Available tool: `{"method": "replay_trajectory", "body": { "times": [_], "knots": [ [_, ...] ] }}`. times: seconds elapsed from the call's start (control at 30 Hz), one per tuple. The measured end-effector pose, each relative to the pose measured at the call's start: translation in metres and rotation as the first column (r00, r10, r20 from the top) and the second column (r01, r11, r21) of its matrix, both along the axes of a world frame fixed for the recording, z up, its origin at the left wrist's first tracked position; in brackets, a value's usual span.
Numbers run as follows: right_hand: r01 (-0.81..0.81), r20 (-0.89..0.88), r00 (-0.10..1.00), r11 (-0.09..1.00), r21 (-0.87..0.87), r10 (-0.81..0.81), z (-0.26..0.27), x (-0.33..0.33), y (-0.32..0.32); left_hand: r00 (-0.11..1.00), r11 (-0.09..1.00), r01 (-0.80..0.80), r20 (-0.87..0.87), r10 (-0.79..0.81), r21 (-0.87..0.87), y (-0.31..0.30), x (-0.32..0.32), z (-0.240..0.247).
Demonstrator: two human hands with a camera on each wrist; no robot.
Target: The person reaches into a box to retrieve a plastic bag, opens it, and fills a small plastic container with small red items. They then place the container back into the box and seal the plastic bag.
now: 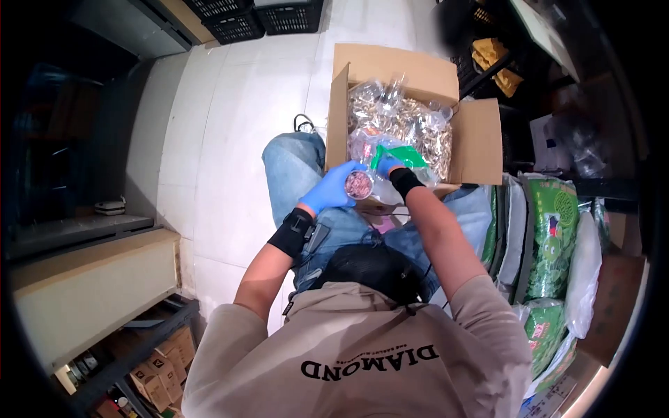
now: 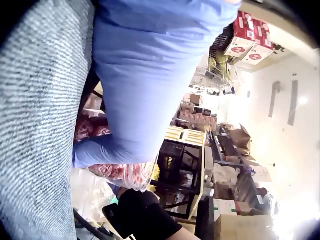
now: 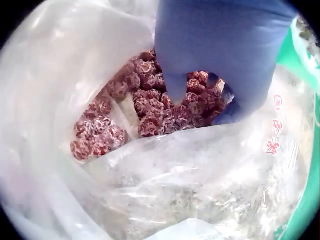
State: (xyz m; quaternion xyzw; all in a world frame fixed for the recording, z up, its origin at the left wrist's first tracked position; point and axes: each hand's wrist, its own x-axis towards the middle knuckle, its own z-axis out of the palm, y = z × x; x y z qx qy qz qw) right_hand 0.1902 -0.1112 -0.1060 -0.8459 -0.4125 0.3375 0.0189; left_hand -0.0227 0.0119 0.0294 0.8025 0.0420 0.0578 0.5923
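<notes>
In the head view the blue-gloved left hand (image 1: 333,189) holds a round clear container (image 1: 359,184) of pinkish-red pieces. The left wrist view shows that hand (image 2: 145,75) curled around the container (image 2: 125,172). My right hand (image 1: 390,166), also gloved, reaches into a clear plastic bag (image 1: 411,175) with a green patch, at the near side of an open cardboard box (image 1: 336,111). Seen from the right wrist, the hand (image 3: 220,55) has bent fingers down among dark red, wrinkled dried fruits (image 3: 150,110) inside the bag (image 3: 150,175); whether it grips any is hidden.
Small wrapped items (image 1: 435,143) and clear empty containers (image 1: 394,90) fill the box. Green printed sacks (image 1: 550,237) stand at the right, black crates (image 1: 289,17) at the top. A shelf with small cartons (image 1: 164,373) is at the lower left.
</notes>
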Motion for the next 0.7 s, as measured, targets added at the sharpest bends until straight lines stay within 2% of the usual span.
{"method": "replay_trajectory", "body": {
  "times": [0.07, 0.13, 0.23, 0.33, 0.43, 0.47, 0.53, 0.57, 0.63, 0.67, 0.7],
  "knots": [
    [0.107, 0.021, 0.994, 0.994, 0.024, -0.108, 0.013, -0.005, 0.001, 1.0, 1.0, -0.013, -0.007, 0.013, -0.004, 0.001, 0.002, 0.003],
    [0.165, -0.131, 0.978, 0.986, -0.003, -0.164, 0.025, -0.002, 0.003, 0.999, 0.999, -0.019, -0.029, 0.018, -0.026, -0.002, 0.001, 0.003],
    [0.078, 0.022, 0.996, 0.978, 0.193, -0.083, -0.124, 0.023, 0.01, 0.998, 1.0, 0.026, -0.049, -0.026, 0.009, 0.0, -0.002, 0.007],
    [0.119, 0.067, 0.989, 0.973, 0.197, -0.135, -0.161, 0.027, 0.009, 1.0, 1.0, -0.012, 0.008, 0.012, 0.024, 0.0, -0.001, -0.003],
    [0.206, 0.038, 0.974, 0.941, 0.268, -0.224, -0.014, -0.007, -0.005, 1.0, 0.999, -0.006, -0.011, 0.007, 0.031, 0.001, -0.002, 0.002],
    [0.205, 0.039, 0.974, 0.942, 0.266, -0.223, -0.005, -0.008, -0.005, 1.0, 1.0, -0.007, -0.01, 0.007, 0.029, 0.001, -0.002, 0.003],
    [0.319, -0.143, 0.943, 0.94, 0.124, -0.301, 0.006, -0.009, -0.005, 0.999, 0.999, 0.016, -0.039, -0.015, 0.033, 0.0, -0.002, 0.004],
    [0.318, -0.141, 0.943, 0.94, 0.124, -0.3, -0.004, -0.004, -0.006, 0.999, 0.999, 0.016, -0.037, -0.014, 0.033, 0.0, -0.002, 0.004],
    [-0.016, 0.06, 0.998, 0.998, 0.064, 0.013, -0.012, 0.003, -0.007, 1.0, 1.0, -0.007, -0.03, 0.007, -0.016, -0.001, -0.002, 0.006],
    [-0.017, 0.063, 0.998, 0.998, 0.064, 0.013, -0.011, 0.001, -0.01, 1.0, 1.0, -0.008, -0.027, 0.008, -0.015, -0.001, -0.001, 0.007],
    [0.03, 0.093, 0.995, 0.981, 0.192, -0.048, -0.01, -0.005, -0.015, 0.999, 1.0, 0.0, -0.034, -0.001, -0.019, -0.001, -0.002, 0.008]
  ]
}}
